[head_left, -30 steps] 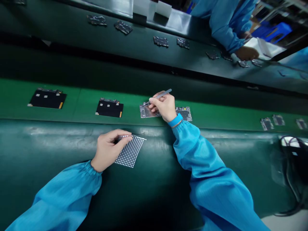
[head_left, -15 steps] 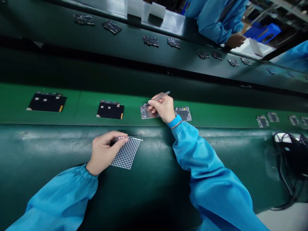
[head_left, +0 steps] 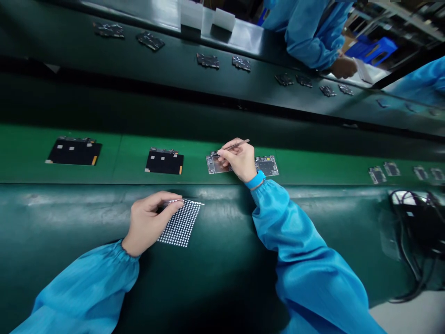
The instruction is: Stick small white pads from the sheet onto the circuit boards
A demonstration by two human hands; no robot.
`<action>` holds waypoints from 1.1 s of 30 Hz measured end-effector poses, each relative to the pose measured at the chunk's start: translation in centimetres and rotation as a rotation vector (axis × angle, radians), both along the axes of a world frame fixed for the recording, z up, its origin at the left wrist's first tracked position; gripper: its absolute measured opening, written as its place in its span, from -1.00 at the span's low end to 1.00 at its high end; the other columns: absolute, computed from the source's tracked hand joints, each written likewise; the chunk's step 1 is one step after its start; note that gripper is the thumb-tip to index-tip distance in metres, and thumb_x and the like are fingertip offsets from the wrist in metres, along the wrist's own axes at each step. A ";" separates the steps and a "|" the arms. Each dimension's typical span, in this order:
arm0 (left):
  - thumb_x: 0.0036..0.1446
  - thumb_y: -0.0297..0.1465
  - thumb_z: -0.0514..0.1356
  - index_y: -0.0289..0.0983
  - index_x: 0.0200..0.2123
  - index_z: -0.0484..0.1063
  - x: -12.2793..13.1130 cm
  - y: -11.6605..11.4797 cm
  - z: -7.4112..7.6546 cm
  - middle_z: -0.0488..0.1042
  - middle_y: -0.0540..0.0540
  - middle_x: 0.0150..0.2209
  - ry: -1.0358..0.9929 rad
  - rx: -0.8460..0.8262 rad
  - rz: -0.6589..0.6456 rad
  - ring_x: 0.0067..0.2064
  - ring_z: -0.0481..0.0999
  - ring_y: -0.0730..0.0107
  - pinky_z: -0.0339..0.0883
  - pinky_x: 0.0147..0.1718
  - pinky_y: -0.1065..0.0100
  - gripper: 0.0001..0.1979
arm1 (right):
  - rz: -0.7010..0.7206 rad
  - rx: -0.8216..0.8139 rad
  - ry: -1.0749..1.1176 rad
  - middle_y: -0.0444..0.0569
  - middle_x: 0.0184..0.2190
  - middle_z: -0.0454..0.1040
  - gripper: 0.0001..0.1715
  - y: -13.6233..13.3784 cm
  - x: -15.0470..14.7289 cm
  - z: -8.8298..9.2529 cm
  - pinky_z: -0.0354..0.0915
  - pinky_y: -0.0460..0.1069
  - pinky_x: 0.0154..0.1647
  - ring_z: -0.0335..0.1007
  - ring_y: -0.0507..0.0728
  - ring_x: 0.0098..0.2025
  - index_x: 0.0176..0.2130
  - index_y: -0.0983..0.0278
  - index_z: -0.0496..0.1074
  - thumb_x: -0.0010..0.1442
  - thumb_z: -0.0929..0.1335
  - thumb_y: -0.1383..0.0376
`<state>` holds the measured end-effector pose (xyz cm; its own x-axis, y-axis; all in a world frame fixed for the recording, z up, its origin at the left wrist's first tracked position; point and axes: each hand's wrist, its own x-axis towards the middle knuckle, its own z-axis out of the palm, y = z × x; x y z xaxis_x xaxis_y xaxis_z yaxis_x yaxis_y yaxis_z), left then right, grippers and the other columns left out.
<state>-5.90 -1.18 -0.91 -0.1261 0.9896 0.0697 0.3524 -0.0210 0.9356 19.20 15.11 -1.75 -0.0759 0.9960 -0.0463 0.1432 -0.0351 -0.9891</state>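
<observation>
My left hand (head_left: 148, 220) pinches the upper edge of a sheet of white round dot stickers (head_left: 182, 222) between thumb and fingers, in front of the green belt. With my right hand (head_left: 241, 160) I grip thin metal tweezers (head_left: 239, 144), and the tips point down at a circuit board (head_left: 212, 164). Fingers partly cover this board; whether the tips touch it I cannot tell. Just right of my right hand lies another circuit board (head_left: 267, 165). Two black-covered boards (head_left: 164, 162) with small pale squares and an orange corner strip lie to the left on the belt.
Several small boards (head_left: 377, 175) sit farther right on the green belt (head_left: 320, 169). Dark boards (head_left: 207, 61) line an upper belt behind. A co-worker's hand (head_left: 343, 67) is at the upper right. Black cables (head_left: 405, 246) and a dark device lie at the right edge.
The nearby boards on the green belt have shifted slightly right, and my right hand with them. Boards on the upper belt have slid left. The tweezers lie at a flatter angle. The view has shifted slightly.
</observation>
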 end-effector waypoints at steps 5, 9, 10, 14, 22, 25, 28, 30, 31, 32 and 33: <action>0.14 -0.30 0.40 -0.15 -0.26 0.67 0.0 0.1 -0.2 0.70 -0.01 -0.30 -0.019 -0.005 -0.006 -0.30 0.67 0.37 0.58 -0.28 0.38 -0.90 | -0.023 0.088 -0.012 -0.10 -0.48 0.57 -0.64 -1.3 -0.5 1.3 0.45 -0.06 -0.50 0.50 0.05 -0.53 -0.21 0.26 0.44 0.14 0.52 0.10; 0.15 -0.31 0.39 -0.17 -0.26 0.66 0.0 0.2 -0.6 0.69 -0.03 -0.31 -0.037 0.012 -0.017 -0.31 0.67 0.35 0.59 -0.28 0.36 -0.90 | 0.235 0.369 -0.263 -0.01 -0.25 0.63 -0.72 -2.8 -3.3 2.1 0.48 0.09 -0.15 0.57 0.14 -0.26 -0.03 0.22 0.48 0.40 0.32 0.11; 0.15 -0.31 0.39 -0.18 -0.26 0.66 0.0 0.3 -0.6 0.69 -0.04 -0.31 -0.044 0.020 -0.017 -0.31 0.67 0.35 0.59 -0.27 0.35 -0.90 | 0.320 0.456 -0.369 0.03 -0.15 0.63 -0.73 -3.0 -4.1 2.1 0.44 0.15 -0.02 0.56 0.20 -0.12 -0.02 0.21 0.49 0.40 0.33 0.12; 0.16 -0.32 0.38 -0.19 -0.26 0.66 0.2 0.1 -0.1 0.69 -0.05 -0.29 -0.070 0.046 -0.024 -0.30 0.67 0.34 0.59 -0.24 0.33 -0.90 | 0.500 0.620 -0.706 0.11 0.09 0.55 -0.60 -3.1 -6.3 1.1 0.23 0.28 0.21 0.34 0.38 0.21 -0.03 0.21 0.47 0.19 0.52 0.14; 0.15 -0.36 0.38 -0.19 -0.29 0.66 -2.6 -3.1 2.4 0.68 -0.05 -0.31 -0.078 0.103 0.015 -0.29 0.67 0.33 0.57 -0.25 0.36 -0.94 | 0.453 0.632 -0.702 0.16 0.03 0.54 -0.55 -1.9 -5.2 -0.1 0.27 0.26 0.17 0.39 0.38 0.13 -0.06 0.23 0.42 0.13 0.54 0.16; 0.16 -0.36 0.38 -0.19 -0.28 0.66 -4.5 -4.8 2.1 0.68 -0.05 -0.30 -0.065 0.095 0.069 -0.29 0.67 0.33 0.58 -0.26 0.36 -0.93 | 0.415 0.645 -0.659 0.15 -0.03 0.54 -0.58 -1.7 -5.1 1.5 0.32 0.26 0.12 0.43 0.37 0.05 -0.08 0.23 0.41 0.12 0.51 0.14; 0.15 -0.34 0.38 -0.19 -0.27 0.66 -5.8 -6.0 1.3 0.68 -0.06 -0.30 -0.066 0.081 0.122 -0.31 0.68 0.32 0.58 -0.27 0.36 -0.92 | 0.386 0.711 -0.588 0.15 0.00 0.52 -0.55 -1.4 -6.8 4.2 0.33 0.25 0.13 0.44 0.35 0.05 -0.03 0.22 0.39 0.13 0.49 0.13; 0.15 -0.33 0.38 -0.19 -0.26 0.66 -6.3 -6.3 0.8 0.68 -0.07 -0.31 -0.078 0.080 0.150 -0.31 0.68 0.32 0.59 -0.28 0.36 -0.90 | 0.434 0.763 -0.585 0.14 0.01 0.52 -0.55 -1.0 -9.5 5.6 0.30 0.24 0.17 0.42 0.36 0.08 -0.03 0.22 0.39 0.13 0.49 0.15; 0.15 -0.32 0.38 -0.20 -0.25 0.66 -6.4 -6.4 0.6 0.69 -0.07 -0.30 -0.086 0.083 0.161 -0.31 0.68 0.32 0.59 -0.27 0.36 -0.89 | 0.472 0.779 -0.598 0.14 0.01 0.53 -0.55 -0.7 -11.3 5.9 0.29 0.23 0.18 0.41 0.36 0.09 -0.03 0.23 0.40 0.13 0.49 0.16; 0.15 -0.32 0.38 -0.20 -0.25 0.66 -6.5 -6.4 0.4 0.69 -0.08 -0.30 -0.093 0.089 0.167 -0.30 0.68 0.32 0.59 -0.26 0.36 -0.89 | 0.506 0.786 -0.617 0.14 0.01 0.53 -0.56 -0.5 -13.2 6.0 0.28 0.22 0.18 0.40 0.35 0.09 -0.04 0.23 0.40 0.13 0.50 0.17; 0.15 -0.32 0.37 -0.21 -0.25 0.66 -6.6 -6.3 0.3 0.69 -0.08 -0.29 -0.098 0.098 0.172 -0.29 0.68 0.32 0.59 -0.26 0.36 -0.89 | 0.533 0.784 -0.642 0.14 0.02 0.53 -0.56 -0.3 -15.2 5.7 0.27 0.21 0.17 0.39 0.35 0.10 -0.04 0.24 0.40 0.14 0.50 0.17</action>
<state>-12.49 -7.49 -0.60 -0.3031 0.9420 0.1438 0.2661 -0.0613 0.9620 3.97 14.85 3.90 -0.6843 0.6158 0.3906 0.4411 0.7761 -0.4507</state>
